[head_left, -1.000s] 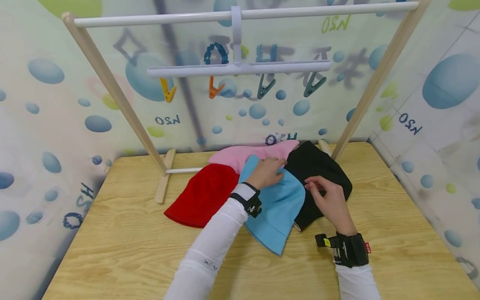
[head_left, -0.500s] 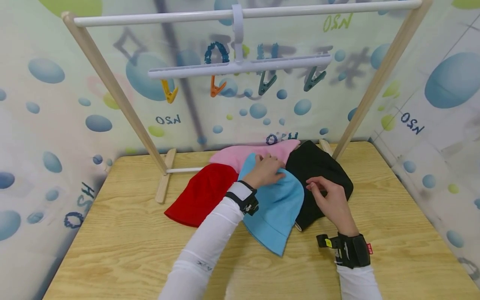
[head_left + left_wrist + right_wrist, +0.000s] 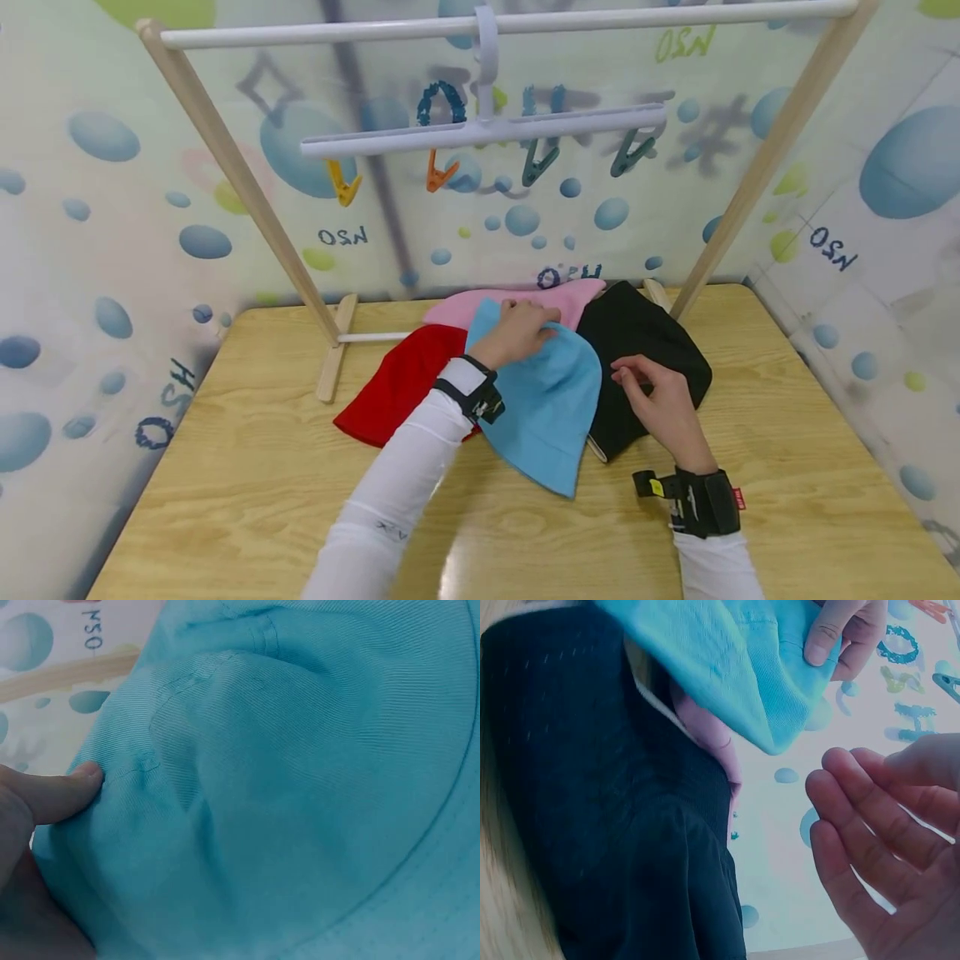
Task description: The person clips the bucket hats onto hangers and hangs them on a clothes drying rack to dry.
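Note:
My left hand [image 3: 519,331] pinches a light blue bucket hat [image 3: 540,400] by its crown. In the left wrist view the thumb presses on the cloth of the blue hat [image 3: 285,780]. Seen from the right wrist, the hat's edge is lifted over a black hat [image 3: 630,787]. My right hand [image 3: 663,404] holds nothing. Its fingers are loosely bent in front of the black hat [image 3: 637,350]. A red bucket hat [image 3: 405,375] lies to the left, partly covered by the blue one and my left arm. Behind them a pink hat [image 3: 480,304] shows its upper part.
A wooden rack with a white top bar [image 3: 645,18] stands at the back of the table [image 3: 247,500]. From it hangs a pale hanger [image 3: 480,132] with a yellow clip [image 3: 343,183], an orange clip [image 3: 440,171] and two green clips [image 3: 540,162]. A patterned wall encloses the table.
My left hand has moved left and slightly back, drawing the blue hat with it, so it covers more of the red hat. The right hand stays almost still. The head view has shifted slightly.

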`<state>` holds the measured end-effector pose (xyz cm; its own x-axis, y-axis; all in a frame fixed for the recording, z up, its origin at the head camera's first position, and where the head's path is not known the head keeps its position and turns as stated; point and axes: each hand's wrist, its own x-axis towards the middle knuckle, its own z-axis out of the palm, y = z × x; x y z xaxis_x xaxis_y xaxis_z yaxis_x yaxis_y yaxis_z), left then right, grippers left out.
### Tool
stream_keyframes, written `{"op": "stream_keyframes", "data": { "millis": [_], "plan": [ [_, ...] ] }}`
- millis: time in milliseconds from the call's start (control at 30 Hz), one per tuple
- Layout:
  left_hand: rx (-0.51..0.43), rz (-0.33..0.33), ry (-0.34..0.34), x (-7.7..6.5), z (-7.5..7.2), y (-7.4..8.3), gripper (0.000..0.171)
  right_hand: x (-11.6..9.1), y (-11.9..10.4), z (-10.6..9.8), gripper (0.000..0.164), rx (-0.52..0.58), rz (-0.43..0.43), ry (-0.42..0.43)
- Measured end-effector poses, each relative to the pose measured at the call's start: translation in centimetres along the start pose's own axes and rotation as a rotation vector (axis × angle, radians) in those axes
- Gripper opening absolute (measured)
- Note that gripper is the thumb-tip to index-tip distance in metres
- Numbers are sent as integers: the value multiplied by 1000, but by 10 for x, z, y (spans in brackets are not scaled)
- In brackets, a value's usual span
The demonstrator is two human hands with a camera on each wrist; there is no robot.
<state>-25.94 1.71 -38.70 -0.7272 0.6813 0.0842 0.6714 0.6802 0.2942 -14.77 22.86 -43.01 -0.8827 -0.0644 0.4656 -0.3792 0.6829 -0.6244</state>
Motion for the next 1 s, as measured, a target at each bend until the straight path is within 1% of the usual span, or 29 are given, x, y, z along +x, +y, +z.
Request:
{"op": "stream_keyframes", "data": {
  "millis": [167,300,400,500,667,767,900,1000],
  "plan": [
    [-41,18,23,-2,-8,-5,15,0,-3,1,13,9,12,-37],
    [-92,35,82,-5,-15,-10,11,-1,-3,2,13,18,31,-71],
    [-120,64,131,-9,-22,-14,9,-2,-3,4,14,38,41,-104],
    [-148,91,146,-13,-31,-15,10,-3,-4,5,14,56,50,-140],
    [-173,98,156,-20,-47,-15,13,-4,-7,6,15,62,60,-180],
    [-172,106,184,-24,-56,-15,11,-3,-8,7,15,62,56,-187],
    [-159,122,232,-29,-65,-17,8,-2,-10,9,14,83,40,-167],
    [-157,120,240,-32,-68,-20,8,-1,-14,9,14,103,23,-144]
  ]
}}
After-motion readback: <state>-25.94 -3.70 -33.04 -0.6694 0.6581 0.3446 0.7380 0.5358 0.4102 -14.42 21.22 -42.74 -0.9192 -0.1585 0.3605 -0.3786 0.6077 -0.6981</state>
